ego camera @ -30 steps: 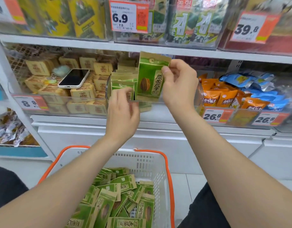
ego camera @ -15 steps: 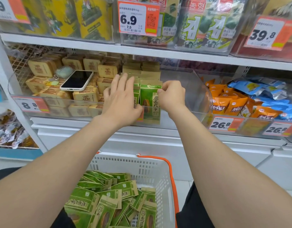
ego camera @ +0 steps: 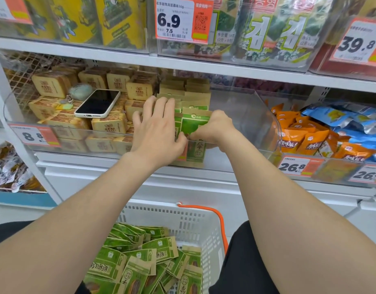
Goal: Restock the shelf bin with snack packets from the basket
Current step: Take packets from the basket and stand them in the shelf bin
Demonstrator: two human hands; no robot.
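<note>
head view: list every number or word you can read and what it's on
"6.9", "7.5" beneath: top-centre price tag
"39.8": top-right price tag
"8.8": left bin tag
"26.8": orange-packet bin tag
"김", twice: seaweed packs
"洽洽": front green packet
The rightmost tag starts "26." and is cut off; small print and other packet lettering are too blurred.

The top-shelf price tag (ego camera: 183,20) reads 6.9, with 7.5 smaller beneath and 16g in its heading. The seaweed packs (ego camera: 274,32) beside it show a large Korean 김 twice. The far-right tag (ego camera: 359,42) says 39.8. Lower down, the left tag (ego camera: 34,135) before the tan boxes (ego camera: 53,84) reads 8.8, and the lower-right tag (ego camera: 297,166) under the orange packets (ego camera: 310,141) reads 26.8. The green packet (ego camera: 195,124) bears 洽洽.
</note>
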